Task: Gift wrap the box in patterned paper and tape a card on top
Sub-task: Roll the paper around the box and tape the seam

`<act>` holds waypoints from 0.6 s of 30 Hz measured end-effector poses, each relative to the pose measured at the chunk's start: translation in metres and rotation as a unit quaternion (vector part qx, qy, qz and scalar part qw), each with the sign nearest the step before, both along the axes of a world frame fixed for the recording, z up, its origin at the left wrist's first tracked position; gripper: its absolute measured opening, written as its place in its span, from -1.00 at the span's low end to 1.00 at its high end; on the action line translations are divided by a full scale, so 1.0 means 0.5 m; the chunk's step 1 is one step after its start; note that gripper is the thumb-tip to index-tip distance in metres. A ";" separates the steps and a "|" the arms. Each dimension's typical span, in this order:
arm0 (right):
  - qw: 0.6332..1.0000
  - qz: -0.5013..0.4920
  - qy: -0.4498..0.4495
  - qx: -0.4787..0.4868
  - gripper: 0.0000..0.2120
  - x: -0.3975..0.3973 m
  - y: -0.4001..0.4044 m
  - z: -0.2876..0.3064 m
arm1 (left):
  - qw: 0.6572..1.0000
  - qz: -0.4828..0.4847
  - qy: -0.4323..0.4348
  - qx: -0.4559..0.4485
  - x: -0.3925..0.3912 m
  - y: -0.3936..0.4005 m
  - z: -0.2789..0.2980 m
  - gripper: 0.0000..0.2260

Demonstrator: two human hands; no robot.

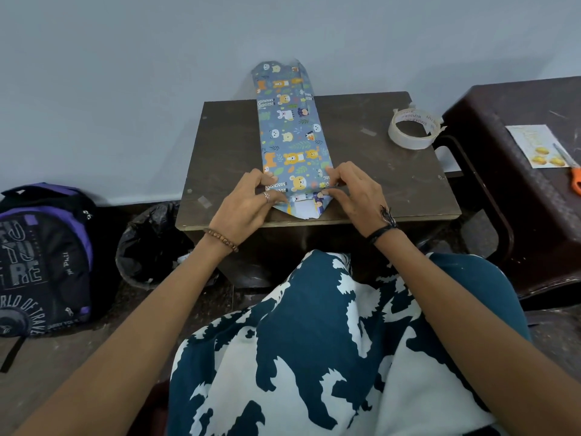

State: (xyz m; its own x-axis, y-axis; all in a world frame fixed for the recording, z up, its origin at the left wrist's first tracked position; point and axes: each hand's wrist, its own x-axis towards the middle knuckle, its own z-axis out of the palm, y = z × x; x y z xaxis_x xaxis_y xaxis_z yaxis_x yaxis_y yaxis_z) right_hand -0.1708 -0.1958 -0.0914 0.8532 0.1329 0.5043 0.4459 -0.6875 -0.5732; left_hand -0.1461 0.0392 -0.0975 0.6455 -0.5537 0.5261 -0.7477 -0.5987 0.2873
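Note:
A long narrow box wrapped in blue animal-print paper (290, 136) lies lengthwise on a small dark table (393, 171), its far end past the table's back edge. At the near end the paper is folded into a point showing its white underside. My left hand (251, 199) pinches the left side fold of that end. My right hand (352, 190) pinches the right side fold, thumb and fingers on the crease. A roll of clear tape (412, 129) sits on the table's right. A card (537, 146) with yellow shapes lies on a brown stool to the right.
Orange-handled scissors (573, 174) lie beside the card on the brown plastic stool (490, 127). A black and purple backpack (44, 259) and a black bag-lined bin (151, 243) stand on the floor at left. A pale wall is right behind the table.

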 end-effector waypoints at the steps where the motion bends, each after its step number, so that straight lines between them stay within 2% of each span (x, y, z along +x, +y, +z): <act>1: 1.000 -0.001 -0.013 -0.006 -0.91 0.000 0.001 0.001 | 1.000 -0.002 0.008 0.010 -0.001 0.003 0.002 -0.84; 6: 0.998 -0.007 -0.050 -0.025 -0.80 -0.004 0.001 -0.006 | 0.996 0.012 -0.027 0.083 -0.007 0.001 0.006 -0.68; 10: 0.999 -0.002 -0.025 -0.034 -0.78 -0.003 -0.003 -0.012 | 0.988 0.038 -0.110 0.103 -0.008 -0.015 -0.003 -0.72; 13: 0.999 -0.003 -0.027 -0.040 -0.79 -0.003 -0.003 -0.012 | 0.987 0.055 -0.133 0.078 -0.007 -0.024 -0.022 -0.82; 18: 0.997 -0.006 -0.038 -0.062 -0.83 -0.005 -0.005 -0.003 | 0.984 0.108 -0.137 0.025 -0.012 -0.041 -0.028 -0.74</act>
State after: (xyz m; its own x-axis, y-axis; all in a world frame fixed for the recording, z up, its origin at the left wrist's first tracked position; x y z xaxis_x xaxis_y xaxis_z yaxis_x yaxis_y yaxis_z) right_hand -0.1731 -0.1981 -0.0932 0.8147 0.1889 0.5482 0.4769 -0.7560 -0.4483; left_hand -0.1522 0.0185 -0.1114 0.5878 -0.4490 0.6730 -0.6473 -0.7600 0.0583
